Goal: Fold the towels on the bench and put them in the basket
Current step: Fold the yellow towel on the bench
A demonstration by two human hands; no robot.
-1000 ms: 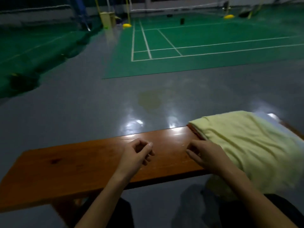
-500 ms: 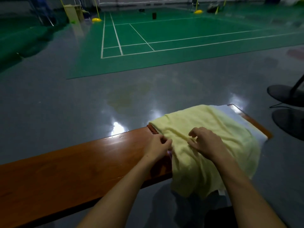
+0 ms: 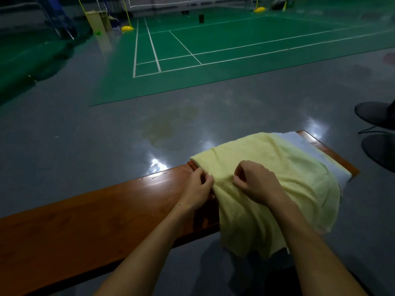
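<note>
Bench [image 3: 85, 227] bears towel [image 3: 267, 167]; court [image 3: 235, 39] beyond.

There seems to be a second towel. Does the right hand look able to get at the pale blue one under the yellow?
Probably yes: the pale blue towel shows uncovered along the bench's far end, but the right hand is busy pinching the yellow towel that covers most of it.

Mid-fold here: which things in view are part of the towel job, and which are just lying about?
Part of the job:
- yellow towel, pinched by the left hand and the right hand
- pale grey-white towel beneath it
- wooden bench
No basket is in view.

Just lying about:
- two dark round bases on the floor
- badminton court
- yellow post bases
</note>
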